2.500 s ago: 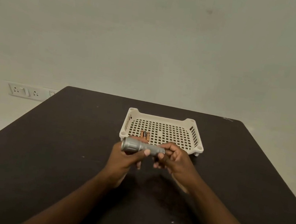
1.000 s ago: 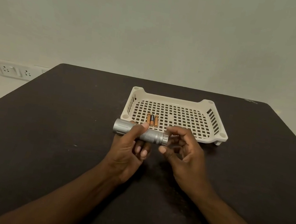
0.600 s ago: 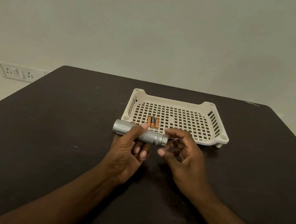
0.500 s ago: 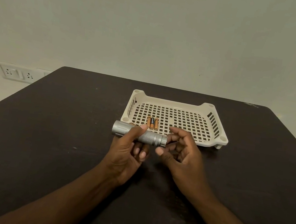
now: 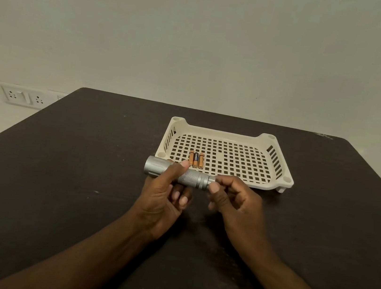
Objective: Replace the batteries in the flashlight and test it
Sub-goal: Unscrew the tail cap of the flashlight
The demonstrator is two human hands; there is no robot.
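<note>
The left hand (image 5: 161,197) grips a knurled silver metal flashlight (image 5: 176,174) above the dark desk (image 5: 56,173); the right hand (image 5: 238,201) pinches its tail cap. Three small orange-and-black batteries (image 5: 195,160) lie in the cream perforated plastic tray (image 5: 265,180) near the desk's far edge.

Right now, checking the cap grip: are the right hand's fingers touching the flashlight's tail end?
Touching. The head view shows the right hand thumb and fingers pinching the flashlight tail.

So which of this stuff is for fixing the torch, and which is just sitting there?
For the job:
- flashlight, held in the left hand
- right hand at its tail end
- three batteries
- basket holding them

Just there:
- table
- wall sockets
</note>
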